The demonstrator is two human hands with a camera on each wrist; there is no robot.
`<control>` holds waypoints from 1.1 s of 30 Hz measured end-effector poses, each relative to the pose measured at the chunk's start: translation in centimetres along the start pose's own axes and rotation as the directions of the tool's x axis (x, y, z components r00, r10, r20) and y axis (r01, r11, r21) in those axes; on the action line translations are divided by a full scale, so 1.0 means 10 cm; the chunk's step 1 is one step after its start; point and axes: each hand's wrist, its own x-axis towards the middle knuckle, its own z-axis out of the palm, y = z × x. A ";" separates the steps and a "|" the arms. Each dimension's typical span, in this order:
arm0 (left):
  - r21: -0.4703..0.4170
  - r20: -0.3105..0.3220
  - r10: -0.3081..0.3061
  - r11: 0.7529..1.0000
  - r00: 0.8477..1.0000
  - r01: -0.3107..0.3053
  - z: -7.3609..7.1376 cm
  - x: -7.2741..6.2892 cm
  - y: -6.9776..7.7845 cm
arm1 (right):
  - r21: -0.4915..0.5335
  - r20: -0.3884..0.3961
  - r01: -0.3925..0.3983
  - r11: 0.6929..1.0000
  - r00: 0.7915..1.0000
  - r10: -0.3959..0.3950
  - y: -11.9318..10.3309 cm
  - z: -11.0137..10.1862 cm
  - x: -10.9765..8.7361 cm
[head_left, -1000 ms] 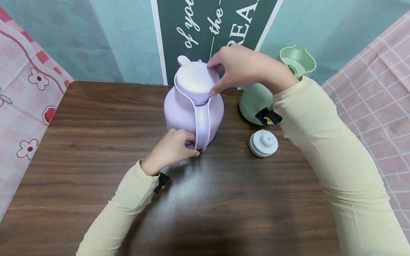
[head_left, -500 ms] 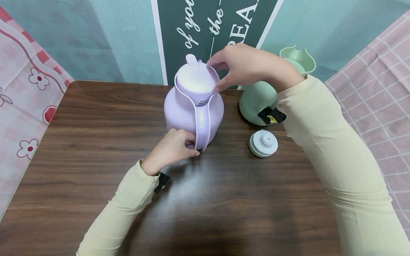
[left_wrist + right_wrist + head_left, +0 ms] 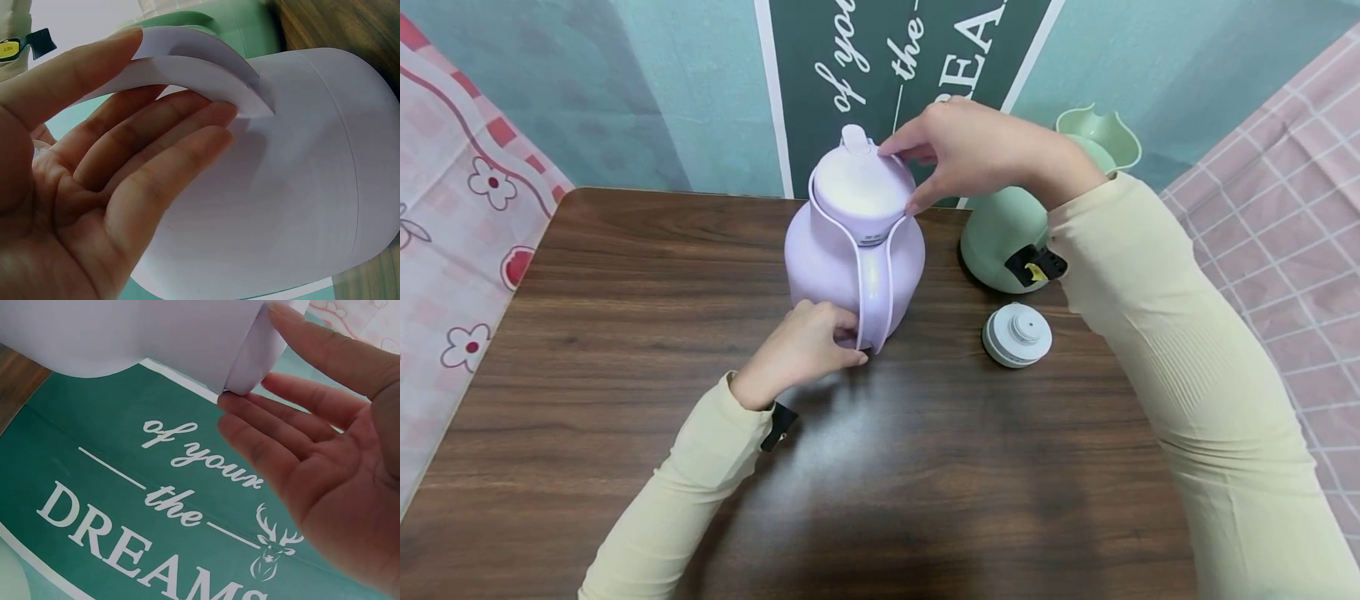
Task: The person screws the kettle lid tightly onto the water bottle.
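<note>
Lilac jug (image 3: 820,258), just one, stands upright on one dark wooden table (image 3: 625,292), its base near the far edge. Its long axis runs vertically, mouth upward. One handle (image 3: 875,292) faces the person. One lilac lid (image 3: 861,183) sits in the jug's collar, and the single tab (image 3: 853,137) on that lid points away from the person.

Two hands are at the jug. At the lower part of its handle, the left hand (image 3: 808,342) holds on, thumb on one side and curled fingers reaching behind. At the right of its top, the right hand (image 3: 958,150) pinches the lid's edge between thumb and fingers. Two cream sleeves (image 3: 700,475) cover the forearms; two black straps (image 3: 781,427) show, one by each wrist.

Right of the jug and apart from it are two things: one green vessel (image 3: 1000,233) with a paler wavy rim, partly hidden by the right arm, and one round white cap (image 3: 1018,333), nearer the person than the vessel.

Behind the jug hangs one blue cloth (image 3: 700,92) with a dark green panel (image 3: 805,83), bearing white lettering and one deer head (image 3: 270,550). Left of the jug is one flowered cloth (image 3: 445,167); well to its right, one pink checked cloth (image 3: 1292,183).
</note>
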 end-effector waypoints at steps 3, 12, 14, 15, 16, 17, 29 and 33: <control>-0.002 0.001 0.000 1.000 1.000 0.000 -0.01 0.00 0.00 | 0.006 -0.031 -0.027 1.000 0.999 0.027 -0.02 0.01 -0.01; 0.001 0.001 -0.005 1.000 1.000 0.005 -0.01 0.01 0.00 | -0.004 -0.073 -0.058 0.998 0.996 0.058 -0.05 0.00 -0.04; 0.002 0.001 0.000 1.000 1.000 0.000 -0.01 0.02 -0.01 | -0.001 -0.061 -0.063 0.998 0.996 0.063 -0.04 -0.01 -0.03; 0.003 0.000 0.001 1.000 1.000 -0.001 -0.01 0.02 -0.01 | -0.002 -0.053 -0.065 0.998 0.997 0.065 -0.03 -0.02 -0.03; 0.004 0.000 0.002 1.000 1.000 -0.002 -0.01 0.02 -0.01 | 0.000 -0.042 -0.066 0.998 0.997 0.066 -0.03 -0.03 -0.02; 0.003 0.001 0.004 1.000 1.000 -0.004 -0.01 0.02 -0.01 | 0.002 -0.030 -0.067 0.998 0.997 0.067 -0.02 -0.04 -0.02; 0.001 0.015 0.001 1.000 1.000 -0.001 0.00 0.02 0.01 | 0.013 -0.017 -0.024 1.000 1.000 0.024 -0.01 -0.01 -0.02; 0.001 0.014 -0.003 1.000 1.000 0.003 0.00 0.01 0.00 | -0.038 -0.078 -0.018 0.999 0.997 0.015 -0.05 0.03 -0.05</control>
